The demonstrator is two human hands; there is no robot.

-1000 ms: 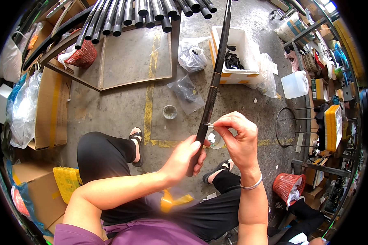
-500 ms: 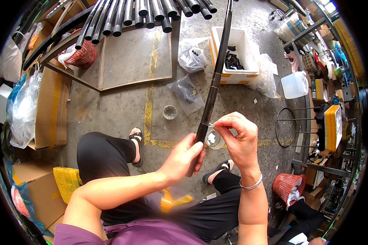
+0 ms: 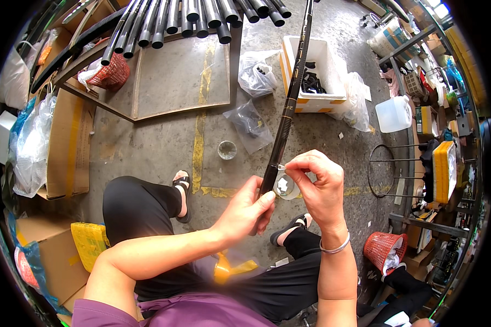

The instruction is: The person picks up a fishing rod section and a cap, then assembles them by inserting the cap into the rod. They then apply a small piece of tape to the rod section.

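A long black fishing rod (image 3: 285,128) with gold bands and markings slants up and away in front of me. My left hand (image 3: 244,211) is wrapped round its thick dark lower end. At the rod's right side, just above that grip, my right hand (image 3: 319,188) pinches thumb and forefinger together on a small pale thing, its tip touching or very close to the rod; its kind is too small to tell. Below, partly behind the rod and right hand, sits a clear round dish (image 3: 294,194) with white bits inside.
Several black tubes (image 3: 201,28) jut over a metal-framed stand (image 3: 174,111). On the floor are a glass jar (image 3: 227,150), plastic bags (image 3: 251,128), a white foam box (image 3: 333,82) of black parts, a white jug (image 3: 394,114) and a red basket (image 3: 379,248). Cardboard boxes (image 3: 68,147) stand left; shelving lines the right.
The rod has turned a little about its length in my left hand, so different gold markings face up. My left fingers have shifted slightly; the right hand stays almost in place.
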